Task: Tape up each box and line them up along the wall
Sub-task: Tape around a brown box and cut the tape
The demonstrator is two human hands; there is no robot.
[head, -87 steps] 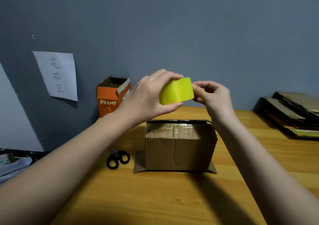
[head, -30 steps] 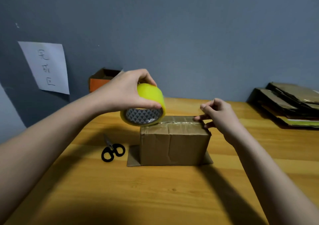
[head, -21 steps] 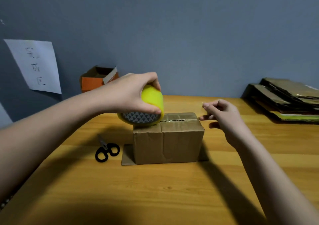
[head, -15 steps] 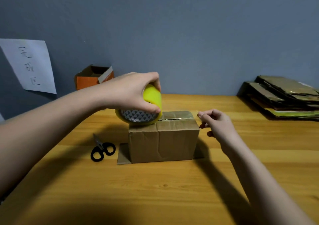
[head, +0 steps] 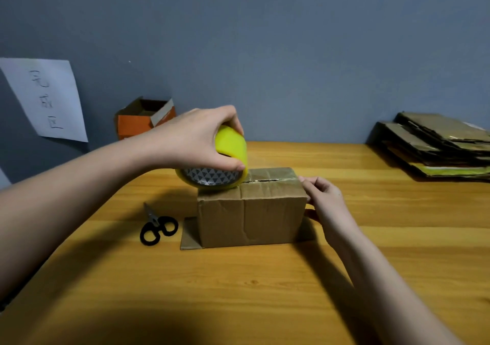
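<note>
A brown cardboard box stands in the middle of the wooden table, its top flaps closed with a seam showing. My left hand grips a yellow tape roll that rests on the left part of the box top. My right hand is at the box's right top edge, its fingers curled and pressing against the end of the box. Clear tape between roll and right hand is hard to make out.
Black-handled scissors lie left of the box. An open orange box stands against the grey wall at the back left, beside a paper note. Flattened cardboard is stacked at the back right.
My left hand brought the tape roll down from the air onto the box top and slid it left. My right hand lowered to the box's right top edge.
</note>
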